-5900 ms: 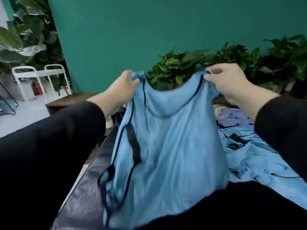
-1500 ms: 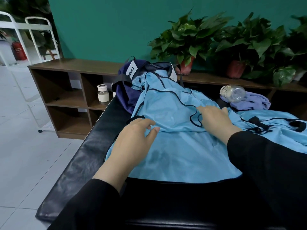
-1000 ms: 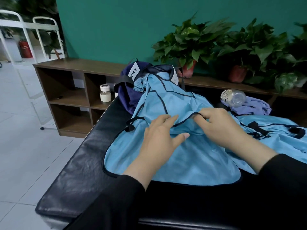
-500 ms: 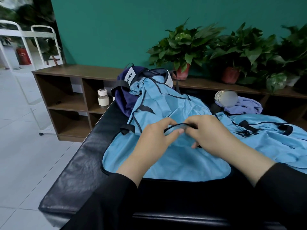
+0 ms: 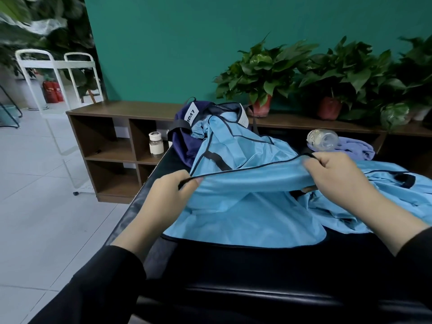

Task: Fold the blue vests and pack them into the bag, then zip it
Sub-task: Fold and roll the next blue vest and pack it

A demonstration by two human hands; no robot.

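A light blue vest (image 5: 247,216) with dark trim lies spread on the black padded bench (image 5: 257,272). My left hand (image 5: 168,197) pinches its trimmed edge at the left. My right hand (image 5: 339,178) grips the same edge at the right, so the edge is stretched taut between them, lifted off the bench. A second blue vest (image 5: 240,146) drapes out of the open navy bag (image 5: 187,134) at the bench's far end. More blue vest fabric (image 5: 402,190) lies heaped at the right.
A brown cubby shelf (image 5: 112,136) with a small white jar (image 5: 156,144) stands behind the bench. Potted plants (image 5: 261,73) line its top. A clear bottle (image 5: 322,139) and a purple cloth (image 5: 355,148) lie at the far right. White tiled floor is at the left.
My hands were close together on the vest's edge; they have pulled apart and lifted it, stretching the trimmed edge between them. Earlier the vest was held up, then laid down.
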